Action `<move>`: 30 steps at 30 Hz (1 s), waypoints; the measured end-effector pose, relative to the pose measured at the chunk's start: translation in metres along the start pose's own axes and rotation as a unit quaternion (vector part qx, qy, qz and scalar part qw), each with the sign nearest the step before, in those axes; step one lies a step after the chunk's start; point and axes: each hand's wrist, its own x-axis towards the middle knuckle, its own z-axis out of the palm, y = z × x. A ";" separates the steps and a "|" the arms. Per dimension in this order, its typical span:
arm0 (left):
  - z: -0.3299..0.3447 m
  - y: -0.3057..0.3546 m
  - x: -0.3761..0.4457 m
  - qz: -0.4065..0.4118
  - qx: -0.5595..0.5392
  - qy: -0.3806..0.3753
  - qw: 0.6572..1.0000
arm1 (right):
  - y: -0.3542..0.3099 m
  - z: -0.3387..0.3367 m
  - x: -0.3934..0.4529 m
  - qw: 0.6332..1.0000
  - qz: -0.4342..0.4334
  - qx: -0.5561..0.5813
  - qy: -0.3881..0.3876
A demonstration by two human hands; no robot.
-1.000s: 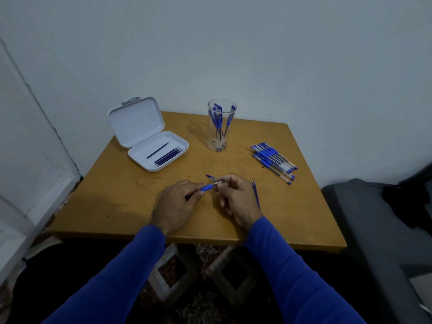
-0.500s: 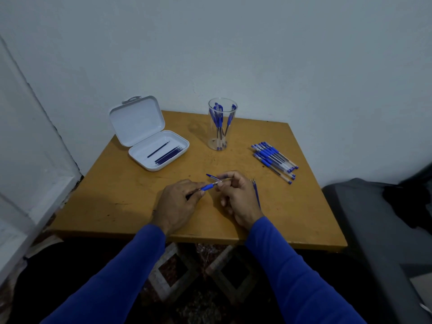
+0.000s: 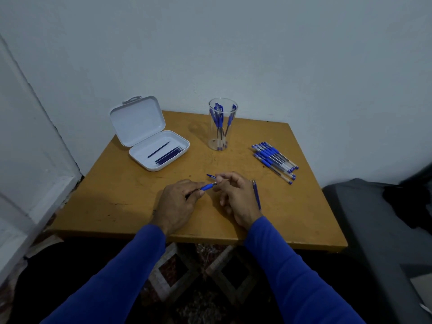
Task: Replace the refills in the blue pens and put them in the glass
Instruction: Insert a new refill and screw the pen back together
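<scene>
A blue pen (image 3: pixel 207 187) is held low over the wooden table (image 3: pixel 140 195), its barrel gripped in the left hand (image 3: pixel 176 204) and mostly hidden; the right hand (image 3: pixel 233 197) pinches its metal tip. Behind stands the glass (image 3: pixel 222 123) of pens; refills lie in an open white case (image 3: pixel 159 155).

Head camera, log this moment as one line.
left hand: holds blue pen | right hand: pinches pen tip | clear glass: holds pens

A plain home corner: small wooden table (image 3: pixel 131 197) against painted wall (image 3: pixel 280 54).
</scene>
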 end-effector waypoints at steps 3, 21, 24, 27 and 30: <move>0.001 0.000 0.000 -0.002 -0.001 0.000 1.000 | 0.001 -0.004 0.000 0.999 -0.003 0.007 -0.032; 0.000 -0.001 0.000 0.009 0.030 0.002 1.000 | -0.002 0.001 -0.001 0.999 0.018 -0.035 0.000; 0.001 0.000 0.000 0.012 0.029 0.003 1.000 | -0.002 0.002 0.000 0.998 0.027 -0.054 0.007; 0.000 0.000 0.001 0.000 0.024 0.006 1.000 | -0.006 0.002 -0.001 0.998 0.027 -0.061 -0.002; 0.000 0.000 0.001 -0.009 0.010 0.012 1.000 | -0.005 0.002 0.003 0.999 0.040 -0.011 0.032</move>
